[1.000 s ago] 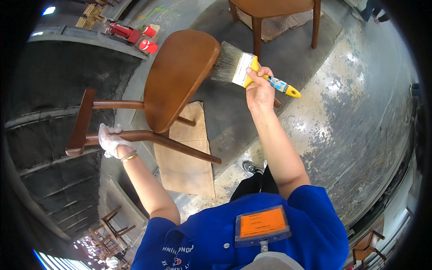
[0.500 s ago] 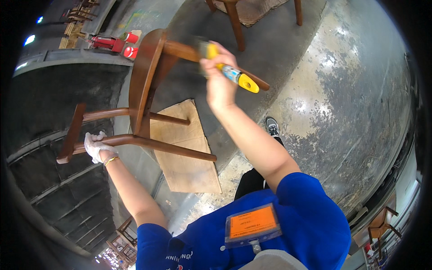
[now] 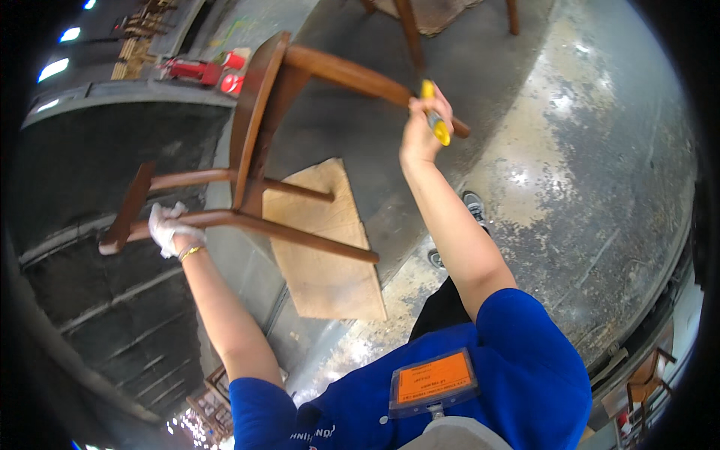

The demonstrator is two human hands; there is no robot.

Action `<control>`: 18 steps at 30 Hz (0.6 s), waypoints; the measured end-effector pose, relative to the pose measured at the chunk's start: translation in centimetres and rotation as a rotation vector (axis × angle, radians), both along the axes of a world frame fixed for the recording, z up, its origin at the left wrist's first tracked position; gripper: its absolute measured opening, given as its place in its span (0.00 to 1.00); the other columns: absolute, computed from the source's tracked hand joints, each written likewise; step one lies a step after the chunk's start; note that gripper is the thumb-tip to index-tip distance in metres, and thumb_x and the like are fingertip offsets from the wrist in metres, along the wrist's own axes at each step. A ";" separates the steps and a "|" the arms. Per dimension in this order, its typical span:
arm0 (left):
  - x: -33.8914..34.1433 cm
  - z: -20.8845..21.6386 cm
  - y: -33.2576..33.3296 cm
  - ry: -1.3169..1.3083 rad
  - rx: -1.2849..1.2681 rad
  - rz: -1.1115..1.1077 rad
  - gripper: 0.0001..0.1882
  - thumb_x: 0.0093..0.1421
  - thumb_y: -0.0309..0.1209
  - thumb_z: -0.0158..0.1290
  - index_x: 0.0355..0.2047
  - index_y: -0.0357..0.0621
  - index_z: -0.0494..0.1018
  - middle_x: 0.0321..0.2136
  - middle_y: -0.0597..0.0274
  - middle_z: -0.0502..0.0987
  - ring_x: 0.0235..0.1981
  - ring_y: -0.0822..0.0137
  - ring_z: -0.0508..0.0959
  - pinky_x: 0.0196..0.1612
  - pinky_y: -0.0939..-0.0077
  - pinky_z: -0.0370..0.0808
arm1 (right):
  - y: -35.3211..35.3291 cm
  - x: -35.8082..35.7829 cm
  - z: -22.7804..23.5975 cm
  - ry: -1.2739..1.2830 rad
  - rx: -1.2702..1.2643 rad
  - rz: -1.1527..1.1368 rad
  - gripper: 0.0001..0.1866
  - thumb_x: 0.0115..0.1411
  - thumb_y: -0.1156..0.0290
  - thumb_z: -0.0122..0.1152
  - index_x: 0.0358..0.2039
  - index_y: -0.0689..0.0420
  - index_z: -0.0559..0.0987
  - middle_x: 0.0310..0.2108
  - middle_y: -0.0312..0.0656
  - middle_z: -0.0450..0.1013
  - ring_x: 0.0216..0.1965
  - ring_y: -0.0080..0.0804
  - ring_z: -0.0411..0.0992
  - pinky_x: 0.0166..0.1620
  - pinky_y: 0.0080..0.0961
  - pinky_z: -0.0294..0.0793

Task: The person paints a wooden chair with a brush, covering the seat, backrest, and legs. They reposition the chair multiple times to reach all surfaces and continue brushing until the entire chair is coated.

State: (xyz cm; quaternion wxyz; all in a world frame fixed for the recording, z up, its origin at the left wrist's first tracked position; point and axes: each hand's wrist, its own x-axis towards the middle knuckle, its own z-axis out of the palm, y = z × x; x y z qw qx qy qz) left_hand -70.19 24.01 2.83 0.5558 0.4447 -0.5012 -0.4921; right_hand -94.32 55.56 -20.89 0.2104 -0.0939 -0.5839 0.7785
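A brown wooden chair (image 3: 257, 112) is tipped on its side in front of me, its legs pointing to the right and left. My left hand (image 3: 166, 229), in a thin white glove, is wrapped round one of its lower-left rails. At the upper right, my bare right hand (image 3: 424, 133) grips a paintbrush (image 3: 441, 133) with a yellow handle, seen nearly end-on. That hand is beside the far end of a long chair leg, close to the wood. The bristles are hidden behind my fingers, so contact cannot be made out.
Flattened cardboard (image 3: 330, 281) lies on the floor below the chair. Legs of another chair (image 3: 409, 34) stand on cardboard at the top. Red buckets (image 3: 232, 83) sit beside a red machine (image 3: 192, 70) at upper left. A dark, ribbed surface (image 3: 90, 172) fills the left side.
My right hand has slid right along the chair leg toward its end, and the brush has turned more end-on. My left hand keeps its hold on the rail.
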 end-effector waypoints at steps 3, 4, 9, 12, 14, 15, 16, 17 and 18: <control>-0.3 0.2 0.6 -0.011 -0.006 0.053 0.17 0.66 0.31 0.53 0.21 0.51 0.60 0.14 0.67 0.60 0.20 0.66 0.66 0.38 0.62 0.74 | -5.1 1.7 8.1 0.164 -0.610 0.317 0.11 0.58 0.81 0.70 0.24 0.56 0.76 0.57 0.48 0.74 0.57 0.41 0.73 0.63 0.33 0.68; -0.3 0.2 0.8 0.004 0.025 0.093 0.17 0.67 0.31 0.52 0.21 0.51 0.60 0.15 0.68 0.60 0.19 0.66 0.66 0.39 0.62 0.75 | -6.0 2.0 10.1 0.177 -0.592 0.272 0.12 0.59 0.81 0.70 0.23 0.56 0.76 0.57 0.49 0.74 0.58 0.41 0.73 0.62 0.33 0.68; -0.5 0.4 0.7 0.031 0.036 0.083 0.16 0.68 0.29 0.51 0.22 0.51 0.61 0.15 0.69 0.61 0.18 0.68 0.64 0.39 0.61 0.76 | -10.7 5.0 12.4 0.473 -0.248 0.081 0.12 0.60 0.83 0.67 0.22 0.55 0.77 0.59 0.53 0.73 0.54 0.41 0.76 0.57 0.32 0.73; -0.1 0.2 0.1 0.025 -0.013 0.019 0.15 0.67 0.27 0.51 0.23 0.49 0.61 0.16 0.68 0.61 0.17 0.68 0.62 0.35 0.64 0.75 | -15.1 9.5 9.7 0.296 -0.291 0.205 0.12 0.58 0.85 0.68 0.21 0.56 0.78 0.60 0.53 0.72 0.54 0.40 0.76 0.53 0.30 0.75; 0.1 0.1 -0.5 0.060 0.012 -0.014 0.15 0.68 0.26 0.50 0.23 0.48 0.61 0.16 0.68 0.61 0.17 0.68 0.62 0.33 0.66 0.74 | -18.0 13.3 8.0 0.230 -0.375 0.327 0.11 0.55 0.88 0.65 0.21 0.57 0.78 0.58 0.51 0.73 0.56 0.42 0.76 0.55 0.31 0.77; 0.2 -0.2 -0.6 0.044 -0.009 -0.003 0.15 0.68 0.26 0.49 0.23 0.48 0.61 0.16 0.68 0.61 0.17 0.68 0.62 0.32 0.65 0.75 | -19.1 15.5 7.5 0.152 -0.493 0.439 0.11 0.55 0.89 0.63 0.21 0.58 0.78 0.57 0.51 0.73 0.57 0.43 0.76 0.55 0.32 0.78; 0.3 -0.2 -0.9 0.067 0.008 0.019 0.15 0.68 0.26 0.50 0.23 0.48 0.61 0.16 0.67 0.61 0.17 0.68 0.62 0.33 0.64 0.75 | -19.9 17.2 7.0 0.178 -0.450 0.427 0.11 0.53 0.90 0.61 0.21 0.59 0.78 0.56 0.50 0.73 0.57 0.44 0.76 0.56 0.31 0.78; 0.4 -0.2 -1.1 0.082 0.025 0.021 0.15 0.68 0.26 0.50 0.24 0.48 0.61 0.16 0.67 0.61 0.17 0.68 0.62 0.33 0.64 0.75 | -20.2 18.8 6.7 0.130 -0.455 0.505 0.12 0.52 0.91 0.61 0.21 0.58 0.78 0.54 0.51 0.74 0.58 0.45 0.76 0.55 0.32 0.77; 0.5 -0.3 -1.3 0.077 0.003 0.019 0.15 0.69 0.26 0.49 0.24 0.47 0.61 0.16 0.68 0.60 0.17 0.69 0.62 0.33 0.64 0.76 | -20.3 19.9 6.5 0.100 -0.388 0.539 0.12 0.51 0.91 0.61 0.21 0.58 0.78 0.51 0.49 0.75 0.55 0.42 0.76 0.53 0.31 0.77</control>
